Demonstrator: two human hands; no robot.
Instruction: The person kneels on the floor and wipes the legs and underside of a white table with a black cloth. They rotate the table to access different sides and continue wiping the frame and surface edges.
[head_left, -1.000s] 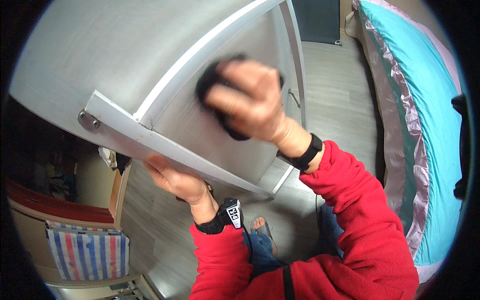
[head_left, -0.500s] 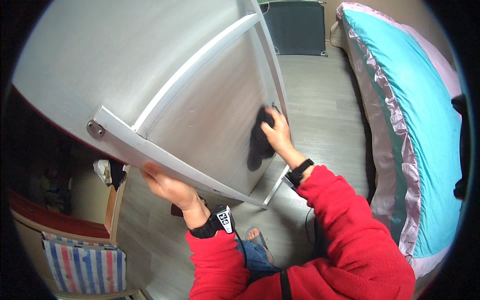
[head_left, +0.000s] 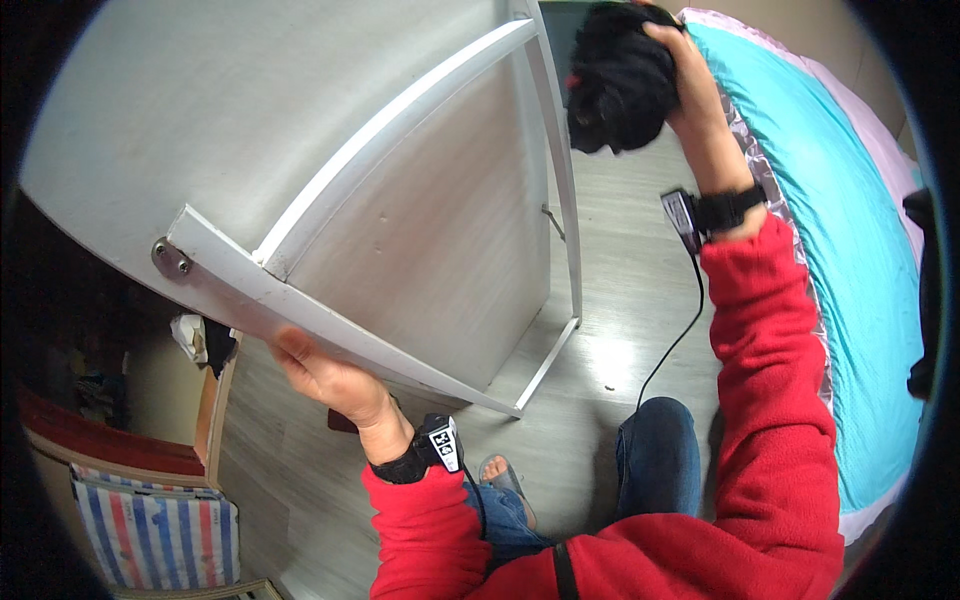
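right hand (head_left: pixel 690 65): raised forward, arm extended, fingers closed round bunched black cloth (head_left: pixel 622 85), right of panel, apart from it | left hand (head_left: pixel 335 378): against white rail (head_left: pixel 355 333), how far closed cannot tell | surface: grey panel (head_left: pixel 430 210), tilted | room: plank floor (head_left: pixel 635 250), turquoise quilt (head_left: pixel 810 215) right, striped bag (head_left: pixel 155 530) lower left

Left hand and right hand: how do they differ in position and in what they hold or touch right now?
Position: the left hand is low in the view, left of centre, while the right hand is raised near the top, right of centre.
Contact: the right hand grips a bunched black cloth; the left hand is at the white rail, its grip partly hidden.
Shared: both wear black wrist straps below red sleeves.
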